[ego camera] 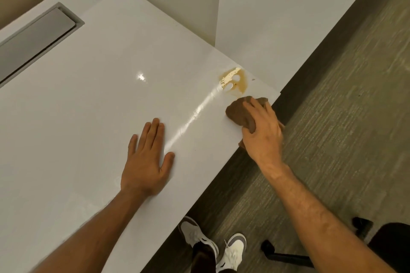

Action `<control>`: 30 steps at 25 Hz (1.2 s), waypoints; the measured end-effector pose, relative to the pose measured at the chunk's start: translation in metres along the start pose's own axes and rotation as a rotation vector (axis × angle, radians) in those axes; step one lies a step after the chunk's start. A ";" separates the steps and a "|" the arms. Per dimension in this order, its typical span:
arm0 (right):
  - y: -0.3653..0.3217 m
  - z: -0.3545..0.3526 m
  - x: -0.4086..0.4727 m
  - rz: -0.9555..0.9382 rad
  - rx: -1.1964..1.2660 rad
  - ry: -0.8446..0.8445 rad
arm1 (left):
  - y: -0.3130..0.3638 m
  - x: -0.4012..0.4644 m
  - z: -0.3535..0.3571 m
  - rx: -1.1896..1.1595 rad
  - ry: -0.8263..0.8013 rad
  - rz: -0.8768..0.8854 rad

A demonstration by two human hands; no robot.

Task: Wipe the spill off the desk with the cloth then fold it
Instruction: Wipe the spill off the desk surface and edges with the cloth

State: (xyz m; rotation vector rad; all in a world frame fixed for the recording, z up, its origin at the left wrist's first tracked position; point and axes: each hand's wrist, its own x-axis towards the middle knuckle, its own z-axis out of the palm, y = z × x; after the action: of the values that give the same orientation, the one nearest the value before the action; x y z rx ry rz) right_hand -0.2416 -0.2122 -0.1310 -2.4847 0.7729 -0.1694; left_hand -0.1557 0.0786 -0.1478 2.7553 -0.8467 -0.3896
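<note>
The right hand [264, 133] grips a bunched brown cloth [240, 113] at the desk's [88, 95] near edge, close to its right corner. Its fingers curl down over the cloth and the thumb clamps it from the side; part of the cloth pokes out under the palm, past the edge. The cloth's far end sits just beside the spill [235, 81], an amber puddle with pale glare patches, which lies near the right corner; whether the two touch is hard to tell. A shiny streak [195, 113] runs across the surface from the spill toward the left hand [147, 162]. That hand lies flat on the desk, palm down, fingers straight and close together, thumb spread out, holding nothing. A grey recessed flap [37, 37] sits by the desk's far left edge. Below the near edge, white shoes [213, 248] stand on the carpet [343, 117], and a chair base [288, 255] shows at the right.
</note>
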 end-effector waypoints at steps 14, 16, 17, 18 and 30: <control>-0.050 -0.043 0.021 0.161 0.665 0.075 | 0.001 -0.002 -0.001 -0.023 0.020 0.009; -0.047 -0.012 0.029 0.100 0.512 0.049 | 0.002 -0.002 -0.002 -0.027 0.019 0.008; -0.046 0.006 0.029 0.064 0.353 0.039 | 0.002 -0.003 -0.002 -0.031 0.019 0.008; -0.044 0.023 0.030 0.036 0.247 0.057 | 0.002 -0.003 -0.002 -0.033 0.020 0.008; -0.077 0.042 0.052 -0.159 0.450 -0.281 | -0.001 0.000 0.002 -0.041 0.022 0.011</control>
State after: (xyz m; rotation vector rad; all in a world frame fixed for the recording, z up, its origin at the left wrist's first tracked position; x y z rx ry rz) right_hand -0.1491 -0.1687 -0.1288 -2.0787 0.3691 -0.0409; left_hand -0.1560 0.0794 -0.1502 2.7118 -0.8383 -0.3691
